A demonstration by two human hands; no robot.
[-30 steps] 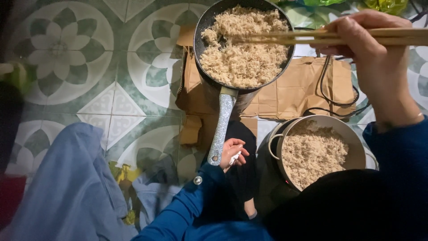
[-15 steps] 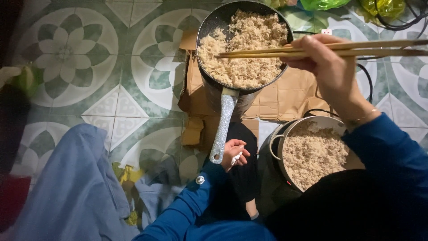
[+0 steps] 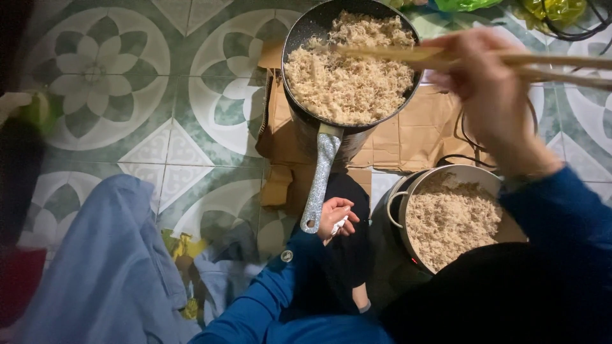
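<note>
A dark frying pan [image 3: 299, 38] full of pale shredded food [image 3: 349, 79] stands on flattened brown cardboard [image 3: 408, 137] on the tiled floor. My right hand [image 3: 488, 95] holds long wooden chopsticks [image 3: 408, 55] whose tips reach over the shredded food. My left hand [image 3: 336, 218] rests loosely curled beside the end of the pan's speckled handle [image 3: 319, 185], with a bit of white material in its fingers. A metal pot [image 3: 446, 216] with more shredded food sits to the right, near my lap.
Green and white patterned floor tiles [image 3: 102, 70] lie all around. Blue cloth [image 3: 108, 274] covers the lower left. A black cable [image 3: 465, 137] loops across the cardboard. Green and yellow plastic bags [image 3: 548, 9] sit at the top right edge.
My right hand has swung left with the chopsticks, so their tips now reach farther over the pan. My left hand stays by the handle's end.
</note>
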